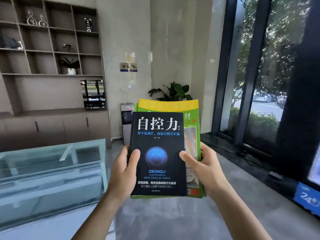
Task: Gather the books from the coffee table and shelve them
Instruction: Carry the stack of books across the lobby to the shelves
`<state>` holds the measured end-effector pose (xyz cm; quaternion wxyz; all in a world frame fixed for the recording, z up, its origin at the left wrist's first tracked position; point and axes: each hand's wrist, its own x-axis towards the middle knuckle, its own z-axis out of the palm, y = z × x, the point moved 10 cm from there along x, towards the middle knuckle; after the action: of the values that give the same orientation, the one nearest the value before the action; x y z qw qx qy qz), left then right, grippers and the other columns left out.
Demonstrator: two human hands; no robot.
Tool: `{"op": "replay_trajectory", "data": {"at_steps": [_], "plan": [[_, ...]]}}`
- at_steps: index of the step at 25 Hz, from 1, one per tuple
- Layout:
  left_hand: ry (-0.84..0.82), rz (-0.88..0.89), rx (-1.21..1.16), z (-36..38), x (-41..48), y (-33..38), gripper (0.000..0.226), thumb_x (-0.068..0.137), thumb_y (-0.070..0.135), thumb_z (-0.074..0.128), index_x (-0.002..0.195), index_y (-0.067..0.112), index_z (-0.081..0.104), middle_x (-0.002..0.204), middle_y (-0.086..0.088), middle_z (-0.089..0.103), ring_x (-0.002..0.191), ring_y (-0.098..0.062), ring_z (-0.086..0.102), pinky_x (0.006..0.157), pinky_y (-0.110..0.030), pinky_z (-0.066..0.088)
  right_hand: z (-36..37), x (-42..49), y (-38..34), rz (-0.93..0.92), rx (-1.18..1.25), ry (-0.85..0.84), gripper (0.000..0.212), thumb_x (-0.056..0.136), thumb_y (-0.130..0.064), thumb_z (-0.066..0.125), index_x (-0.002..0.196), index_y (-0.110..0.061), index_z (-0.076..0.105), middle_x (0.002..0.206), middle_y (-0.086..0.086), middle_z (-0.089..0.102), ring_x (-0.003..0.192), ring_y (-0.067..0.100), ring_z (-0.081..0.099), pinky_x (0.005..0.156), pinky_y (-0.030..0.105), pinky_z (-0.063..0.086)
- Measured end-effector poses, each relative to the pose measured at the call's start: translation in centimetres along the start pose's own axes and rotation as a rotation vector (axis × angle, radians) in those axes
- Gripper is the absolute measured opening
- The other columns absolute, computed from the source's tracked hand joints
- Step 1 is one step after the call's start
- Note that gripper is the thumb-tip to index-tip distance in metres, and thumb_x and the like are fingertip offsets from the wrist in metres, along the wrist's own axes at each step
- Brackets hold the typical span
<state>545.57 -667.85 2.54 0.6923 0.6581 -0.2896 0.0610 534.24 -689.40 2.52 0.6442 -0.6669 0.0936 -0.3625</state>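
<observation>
Both hands, left hand (123, 172) and right hand (206, 170), clamp the book stack's (160, 153) side edges; glass coffee table (52, 170) sits left, bare floor (173, 219) ahead.

Glossy black book (158, 153), glass table (52, 170)

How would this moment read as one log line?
left hand: grips book stack | right hand: grips stack | top: black book | under: green book

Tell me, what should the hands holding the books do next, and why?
Probably carry the stack left toward the wall shelf. Both the left hand and the right hand already grip the black book stacked on the green book, and the glass coffee table shows no other books in the visible part, so gathering looks done and shelving remains.
</observation>
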Motion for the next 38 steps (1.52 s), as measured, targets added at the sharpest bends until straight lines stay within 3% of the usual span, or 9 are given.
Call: {"op": "replay_trajectory", "data": {"at_steps": [5, 14, 18, 20, 22, 25, 28, 32, 38], "plan": [[0.031, 0.011, 0.017, 4.2, 15.6, -6.2, 0.025, 0.103, 0.022, 0.045, 0.121, 0.024, 0.063, 0.112, 0.016, 0.074, 0.104, 0.000, 0.067, 0.085, -0.010, 0.049, 1.5, 17.6, 4.9, -0.009, -0.016, -0.052, 0.017, 0.086, -0.015, 0.074, 0.101, -0.010, 0.071, 0.103, 0.025, 0.077, 0.097, 0.049, 0.073, 0.084, 0.068, 0.057], [0.117, -0.002, -0.021, 8.7, 43.5, -25.2, 0.026, 0.103, 0.021, 0.046, 0.124, 0.018, 0.061, 0.110, 0.018, 0.074, 0.094, 0.006, 0.069, 0.078, -0.007, 0.049, 8.6, 48.8, 19.2, -0.061, -0.061, -0.140, 0.023, 0.079, -0.025, 0.075, 0.099, -0.014, 0.071, 0.104, 0.025, 0.077, 0.099, 0.052, 0.070, 0.085, 0.068, 0.056], [0.169, 0.019, -0.021, 8.5, 56.9, -30.8, 0.025, 0.104, 0.019, 0.045, 0.122, 0.019, 0.061, 0.109, 0.011, 0.075, 0.096, 0.006, 0.068, 0.077, -0.004, 0.047, 13.7, 63.1, 22.8, -0.086, -0.095, -0.191, 0.021, 0.083, -0.018, 0.074, 0.103, -0.012, 0.072, 0.102, 0.019, 0.079, 0.098, 0.042, 0.075, 0.087, 0.065, 0.057], [0.195, 0.037, 0.002, 8.6, 63.0, -33.6, 0.024, 0.104, 0.019, 0.045, 0.122, 0.019, 0.061, 0.112, 0.007, 0.074, 0.102, -0.001, 0.067, 0.085, -0.011, 0.049, 16.0, 69.9, 24.9, -0.095, -0.086, -0.218, 0.027, 0.081, -0.020, 0.074, 0.105, -0.008, 0.071, 0.105, 0.025, 0.076, 0.092, 0.036, 0.074, 0.088, 0.065, 0.055], [0.210, 0.021, 0.020, 8.6, 69.1, -37.4, 0.025, 0.104, 0.021, 0.045, 0.124, 0.018, 0.060, 0.115, 0.005, 0.073, 0.105, -0.008, 0.067, 0.091, -0.022, 0.050, 18.3, 76.5, 28.2, -0.088, -0.072, -0.247, 0.028, 0.082, -0.020, 0.075, 0.106, -0.007, 0.070, 0.108, 0.027, 0.075, 0.094, 0.044, 0.072, 0.090, 0.063, 0.056], [0.238, 0.023, 0.091, 8.3, 78.2, -43.6, 0.029, 0.100, 0.032, 0.048, 0.123, 0.019, 0.061, 0.113, 0.007, 0.074, 0.103, -0.008, 0.068, 0.093, -0.028, 0.052, 22.0, 86.2, 34.7, -0.072, -0.019, -0.307, 0.019, 0.089, -0.009, 0.073, 0.108, -0.006, 0.071, 0.106, 0.020, 0.078, 0.099, 0.040, 0.074, 0.086, 0.045, 0.063], [0.272, 0.025, 0.136, 8.1, 87.0, -48.6, 0.026, 0.101, 0.032, 0.047, 0.118, 0.022, 0.062, 0.111, 0.006, 0.075, 0.100, -0.010, 0.069, 0.090, -0.031, 0.052, 26.4, 96.0, 39.3, -0.086, 0.002, -0.365, 0.022, 0.086, -0.016, 0.074, 0.106, -0.007, 0.071, 0.106, 0.023, 0.077, 0.100, 0.042, 0.072, 0.089, 0.053, 0.061], [0.384, 0.046, 0.183, 7.0, 100.3, -53.9, 0.022, 0.104, 0.023, 0.044, 0.117, 0.018, 0.062, 0.109, 0.003, 0.075, 0.096, -0.008, 0.069, 0.087, -0.030, 0.052, 33.4, 111.2, 44.2, -0.023, 0.077, -0.452, 0.020, 0.089, -0.004, 0.072, 0.109, -0.004, 0.070, 0.105, 0.018, 0.079, 0.091, 0.023, 0.076, 0.083, 0.039, 0.062], [0.537, 0.055, 0.241, 0.4, 115.2, -60.7, 0.025, 0.101, 0.031, 0.048, 0.117, 0.018, 0.062, 0.106, 0.007, 0.075, 0.093, -0.005, 0.069, 0.084, -0.024, 0.053, 47.2, 126.9, 50.6, 0.040, 0.153, -0.600, 0.022, 0.086, -0.010, 0.075, 0.107, -0.015, 0.072, 0.104, 0.010, 0.081, 0.100, 0.036, 0.076, 0.094, 0.057, 0.059]]}}
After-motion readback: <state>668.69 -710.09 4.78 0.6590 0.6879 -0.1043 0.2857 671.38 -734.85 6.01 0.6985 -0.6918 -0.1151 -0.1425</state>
